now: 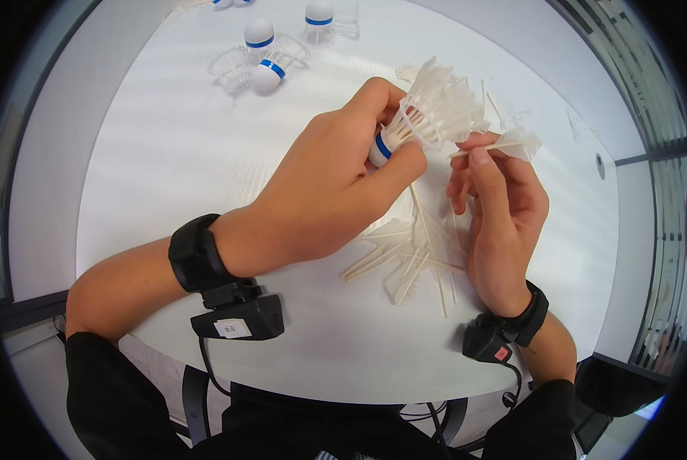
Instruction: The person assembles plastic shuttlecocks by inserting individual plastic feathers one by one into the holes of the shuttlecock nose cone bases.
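Observation:
My left hand (328, 165) is closed around a shuttlecock (435, 107) with white feathers and a blue band on its white cork. The shuttlecock is tilted, its feathers spreading up and to the right, with a pale ring round the quills. Close by on the right, my right hand (504, 203) pinches a single white feather (516, 143) by its quill between thumb and fingers. The quill end points left toward the shuttlecock. Below and between my hands, several loose feathers (408, 249) lie in a pile on the white table (343, 353).
At the far left of the table are several white balls with blue bands (259, 33) on clear plastic skirts, some lying over. More loose feathers (497, 107) lie beyond my right hand. Black wrist-worn devices (240, 314) with cables hang near the table's front edge.

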A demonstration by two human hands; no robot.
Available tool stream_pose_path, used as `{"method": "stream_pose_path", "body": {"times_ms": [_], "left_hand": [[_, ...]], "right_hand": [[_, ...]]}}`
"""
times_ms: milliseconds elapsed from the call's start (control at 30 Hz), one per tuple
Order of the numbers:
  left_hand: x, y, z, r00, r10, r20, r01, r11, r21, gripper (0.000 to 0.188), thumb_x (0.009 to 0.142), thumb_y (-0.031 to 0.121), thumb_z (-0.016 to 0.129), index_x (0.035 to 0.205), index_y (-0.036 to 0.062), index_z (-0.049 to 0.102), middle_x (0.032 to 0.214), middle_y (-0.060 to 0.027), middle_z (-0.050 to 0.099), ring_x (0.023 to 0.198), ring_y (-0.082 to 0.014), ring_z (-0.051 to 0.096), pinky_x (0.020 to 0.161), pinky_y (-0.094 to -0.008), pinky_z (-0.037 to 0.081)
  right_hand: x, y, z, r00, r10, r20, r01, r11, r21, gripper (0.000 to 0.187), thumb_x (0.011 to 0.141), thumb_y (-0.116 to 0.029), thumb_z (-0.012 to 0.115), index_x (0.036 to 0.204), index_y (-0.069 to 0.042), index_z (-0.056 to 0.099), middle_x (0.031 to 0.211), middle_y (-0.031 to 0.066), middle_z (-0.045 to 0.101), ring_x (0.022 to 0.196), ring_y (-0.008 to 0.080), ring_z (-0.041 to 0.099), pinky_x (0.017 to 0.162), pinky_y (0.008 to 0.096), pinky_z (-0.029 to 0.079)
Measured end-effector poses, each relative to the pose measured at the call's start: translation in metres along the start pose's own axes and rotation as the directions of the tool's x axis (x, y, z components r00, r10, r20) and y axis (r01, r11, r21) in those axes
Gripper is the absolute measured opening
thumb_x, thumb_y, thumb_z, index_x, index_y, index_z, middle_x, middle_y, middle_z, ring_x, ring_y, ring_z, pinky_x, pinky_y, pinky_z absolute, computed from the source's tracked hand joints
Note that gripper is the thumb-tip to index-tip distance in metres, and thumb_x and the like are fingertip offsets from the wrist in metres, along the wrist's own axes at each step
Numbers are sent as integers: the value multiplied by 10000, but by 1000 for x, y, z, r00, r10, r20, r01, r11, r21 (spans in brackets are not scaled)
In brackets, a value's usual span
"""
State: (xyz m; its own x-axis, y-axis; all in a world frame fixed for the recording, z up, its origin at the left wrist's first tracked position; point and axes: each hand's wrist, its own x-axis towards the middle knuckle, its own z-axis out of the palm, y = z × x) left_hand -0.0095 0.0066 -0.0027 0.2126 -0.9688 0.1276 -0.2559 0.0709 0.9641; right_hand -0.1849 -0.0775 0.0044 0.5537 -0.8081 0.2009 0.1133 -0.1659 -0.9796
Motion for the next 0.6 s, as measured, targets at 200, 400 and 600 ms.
{"method": "stream_pose_path", "body": {"times_ms": [200, 400, 600], "left_hand": [[0, -1, 1, 1000, 10, -7, -10, 1000, 4, 287, 970, 75, 566, 1242, -14, 535, 1074, -65, 656, 952, -101, 548, 854, -258, 435], [0, 3, 0, 1000, -11, 11, 11, 1000, 19, 284, 973, 80, 565, 1240, -13, 532, 1079, -72, 658, 963, -106, 560, 864, -262, 445], [1, 0, 1, 1000, 17, -2, -17, 1000, -2, 276, 971, 77, 566, 1230, -15, 533, 1079, -78, 660, 971, -108, 570, 867, -264, 450]], "right_hand": [[-1, 0, 0, 1000, 14, 3, -15, 1000, 12, 171, 1018, -107, 616, 1113, 28, 662, 942, 61, 689, 721, 71, 578, 598, 213, 436], [-1, 0, 1, 1000, 11, -10, -11, 1000, 18, 168, 1016, -104, 619, 1104, 33, 661, 958, 67, 695, 723, 72, 580, 600, 215, 442], [-1, 0, -1, 1000, 27, 16, -27, 1000, 15, 157, 1011, -102, 631, 1075, 37, 664, 979, 82, 705, 726, 79, 584, 609, 219, 449]]}}
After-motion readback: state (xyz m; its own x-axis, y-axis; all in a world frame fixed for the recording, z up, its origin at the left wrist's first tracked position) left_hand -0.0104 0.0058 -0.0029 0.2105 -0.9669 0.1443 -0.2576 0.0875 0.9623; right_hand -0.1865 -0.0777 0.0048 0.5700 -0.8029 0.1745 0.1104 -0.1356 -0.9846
